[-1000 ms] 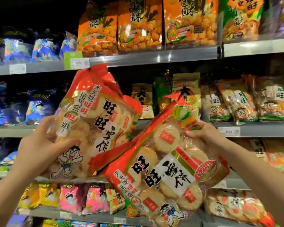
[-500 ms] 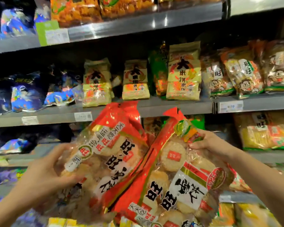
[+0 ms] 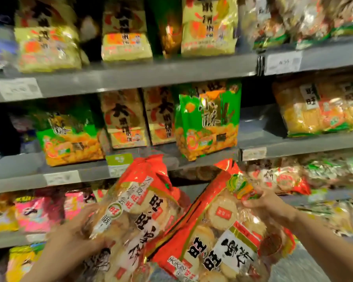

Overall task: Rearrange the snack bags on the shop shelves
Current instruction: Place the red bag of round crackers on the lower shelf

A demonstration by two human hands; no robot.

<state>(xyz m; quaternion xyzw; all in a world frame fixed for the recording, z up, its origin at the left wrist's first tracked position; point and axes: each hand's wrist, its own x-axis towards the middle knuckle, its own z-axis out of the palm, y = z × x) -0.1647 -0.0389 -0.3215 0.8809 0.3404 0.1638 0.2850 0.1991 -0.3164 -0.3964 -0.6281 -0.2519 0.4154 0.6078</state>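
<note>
Two hands, left hand and right hand, each grip one red-topped rice cracker bag: left bag, right bag. Behind them stand two green puffed-snack bags and two brown bags between them. Three grey shelf edges show.

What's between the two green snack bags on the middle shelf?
Two tan snack bags stand side by side between the left green bag and the right green bag, seen in the head view.

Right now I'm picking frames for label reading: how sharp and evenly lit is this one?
Head view: motion blur smears the price tags and the shelf bags; the rice-cracker bags in the left hand and right hand read best; glare glints on their wrappers; left edge falls dark.
</note>
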